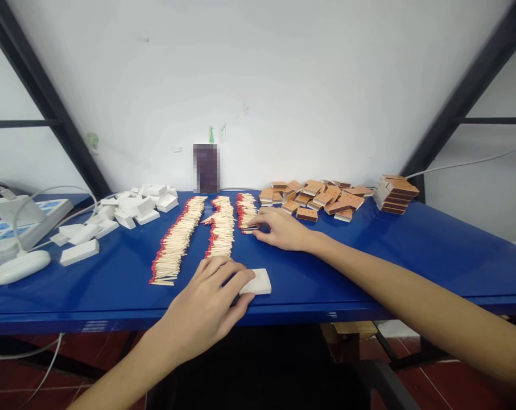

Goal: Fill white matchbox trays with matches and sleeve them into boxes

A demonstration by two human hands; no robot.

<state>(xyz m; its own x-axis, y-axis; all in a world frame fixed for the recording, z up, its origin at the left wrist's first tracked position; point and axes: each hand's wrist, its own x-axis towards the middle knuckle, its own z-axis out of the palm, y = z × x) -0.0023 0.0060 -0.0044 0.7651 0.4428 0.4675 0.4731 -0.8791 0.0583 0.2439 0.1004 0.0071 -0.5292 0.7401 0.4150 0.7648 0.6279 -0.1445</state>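
Note:
Near the front edge of the table, my left hand (215, 287) is closed around the left end of a small white matchbox tray (261, 281). My right hand (283, 229) reaches to the lower end of the shortest row of red-tipped matches (246, 208), its thumb and fingertips pinched on a few of them. Between my hands and the back wall lie two more rows, a middle row of matches (221, 228) and a longer left row of matches (178, 242). My left fingers cover the near end of the middle row.
A pile of white trays (133, 205) lies at the back left, near a power strip (27, 225) and a white cable puck (22, 267). Brown matchboxes (321, 196) are heaped at the back right beside a stack of matchboxes (395, 193). A blurred dark object (206, 169) leans on the wall.

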